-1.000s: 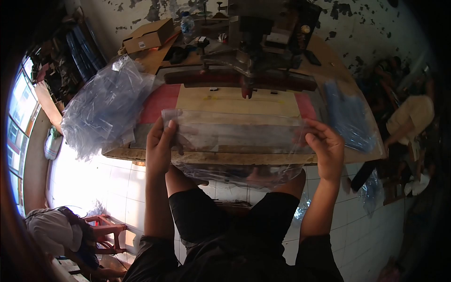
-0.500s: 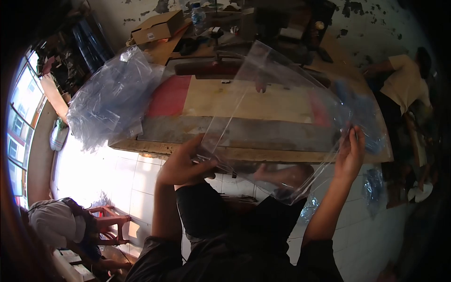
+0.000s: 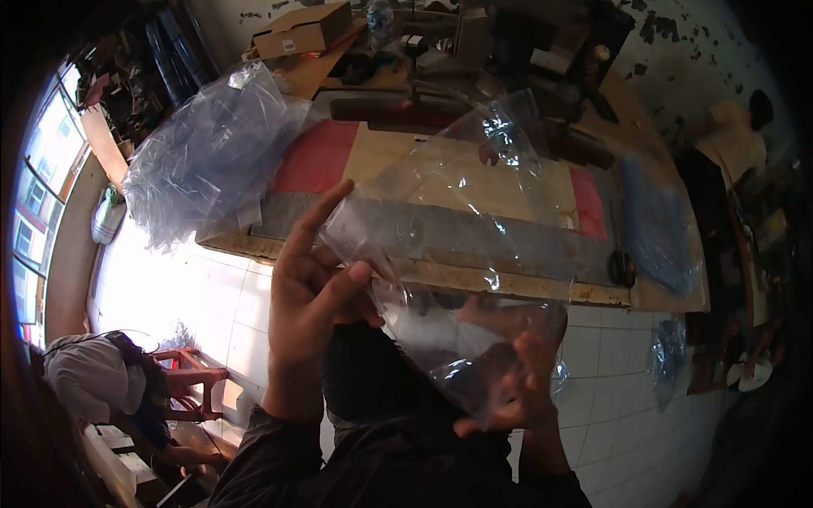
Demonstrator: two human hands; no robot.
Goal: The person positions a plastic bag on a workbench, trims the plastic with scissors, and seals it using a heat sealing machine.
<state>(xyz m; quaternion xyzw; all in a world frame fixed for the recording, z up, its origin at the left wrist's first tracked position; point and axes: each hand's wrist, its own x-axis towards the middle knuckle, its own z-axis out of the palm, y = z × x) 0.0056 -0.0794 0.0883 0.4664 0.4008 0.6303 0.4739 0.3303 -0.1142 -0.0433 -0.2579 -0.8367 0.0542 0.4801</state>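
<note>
A clear plastic bag [image 3: 457, 212] hangs tilted in front of me, over the table's near edge. My left hand [image 3: 318, 292] grips its left edge, with the thumb in front and the fingers behind. My right hand [image 3: 525, 381] is at the bag's lower right corner. Its fingers are bent and blurred, and whether they pinch the film I cannot tell. Beyond the bag lies the work surface, with a cream sheet [image 3: 389, 169] and a red patch [image 3: 320, 157] at its left. A long dark bar [image 3: 381, 112] runs along the back.
A heap of clear plastic [image 3: 207, 161] overhangs the table's left side. Black-handled scissors [image 3: 622, 264] and bluish plastic film [image 3: 665, 229] lie at the right. Behind stand a cardboard box [image 3: 303, 30] and a bottle [image 3: 378, 21]. One person [image 3: 93, 377] bends by a red stool [image 3: 196, 385]; another [image 3: 732, 140] is at right.
My right hand has moved down and left, from the bag's right edge to its lower corner. My left hand has risen slightly, and the bag has turned and crumpled.
</note>
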